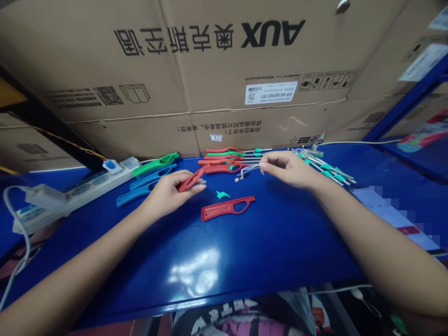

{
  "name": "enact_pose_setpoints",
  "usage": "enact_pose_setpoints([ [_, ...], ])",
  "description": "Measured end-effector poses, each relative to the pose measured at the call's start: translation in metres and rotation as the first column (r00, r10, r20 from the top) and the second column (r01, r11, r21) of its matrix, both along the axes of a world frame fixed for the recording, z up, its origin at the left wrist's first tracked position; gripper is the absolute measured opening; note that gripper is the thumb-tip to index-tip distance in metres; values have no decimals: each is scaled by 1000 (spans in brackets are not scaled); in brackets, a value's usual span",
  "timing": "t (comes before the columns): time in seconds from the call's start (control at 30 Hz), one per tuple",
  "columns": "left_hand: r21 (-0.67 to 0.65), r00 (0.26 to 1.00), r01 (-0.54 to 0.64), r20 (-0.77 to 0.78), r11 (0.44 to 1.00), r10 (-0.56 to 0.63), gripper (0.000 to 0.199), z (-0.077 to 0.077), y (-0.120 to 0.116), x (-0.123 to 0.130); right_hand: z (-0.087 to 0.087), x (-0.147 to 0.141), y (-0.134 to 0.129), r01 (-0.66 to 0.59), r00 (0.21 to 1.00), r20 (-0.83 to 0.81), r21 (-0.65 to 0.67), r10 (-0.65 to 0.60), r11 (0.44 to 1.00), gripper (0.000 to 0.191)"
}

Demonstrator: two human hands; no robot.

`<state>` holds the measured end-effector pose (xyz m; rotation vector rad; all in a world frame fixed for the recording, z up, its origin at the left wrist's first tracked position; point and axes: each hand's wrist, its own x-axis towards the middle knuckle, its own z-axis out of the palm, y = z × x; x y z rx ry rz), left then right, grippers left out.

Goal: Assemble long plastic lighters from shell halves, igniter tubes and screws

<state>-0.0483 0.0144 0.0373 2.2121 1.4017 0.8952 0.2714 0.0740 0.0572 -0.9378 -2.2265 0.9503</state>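
My left hand (pixel 174 191) is closed around a red lighter shell half (pixel 191 180); a small metallic piece shows by its fingertips. My right hand (pixel 289 169) pinches thin white wires (pixel 249 169) with a small connector end dangling. Between and below the hands, another red shell half (pixel 227 208) lies hollow side up on the table. Just above it rests a small green trigger (pixel 222 194). Behind, several red and green lighters (pixel 224 161) with metal tubes lie in a row. Metal tubes with green pieces (pixel 329 169) are piled beyond my right hand.
Blue shells (pixel 149 179) and a green shell (pixel 157 163) lie left, beside a white power strip (pixel 84 189) with plugs and cords. A cardboard box (pixel 210 93) stands upright behind the blue table (pixel 266 252). A flat, partly blurred sheet or screen (pixel 388 210) lies at right.
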Motion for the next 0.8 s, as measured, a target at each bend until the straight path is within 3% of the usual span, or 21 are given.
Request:
enact_pose_setpoints([
  [0.07,-72,991,-33,129,997,42,36,1,0,3,2,0,0,45,997,-63,-3,-46,999,42],
  [0.17,-330,929,9,352,944,114,41,-2,-12,24,-1,-13,-11,-4,991,-137,-41,-2,999,40],
  [0.27,-484,812,110,548,868,203,46,-7,-29,50,-11,-35,-31,-80,989,-132,-53,72,995,34],
  [0.37,-555,730,231,642,799,236,48,-10,-38,64,-21,-51,-48,-118,992,-46,-66,115,991,31],
  [0.43,-561,744,220,626,798,234,46,-11,-36,64,-24,-55,-52,-143,990,-16,-89,142,986,24],
  [0.5,-504,808,140,556,852,196,44,-12,-31,58,-27,-56,-50,-126,991,35,-67,129,990,13],
  [0.57,-359,890,37,436,932,133,44,-14,-24,49,-29,-55,-45,-60,987,155,51,52,997,12],
  [0.63,-204,955,-25,283,979,84,50,-18,-19,40,-31,-57,-41,-11,957,285,206,-49,979,15],
  [0.7,-163,985,-8,167,987,35,58,-23,-17,35,-35,-62,-38,5,925,362,294,-116,956,16],
  [0.8,-224,991,64,129,973,-36,62,-29,-19,32,-40,-72,-36,42,903,397,297,-163,954,19],
])
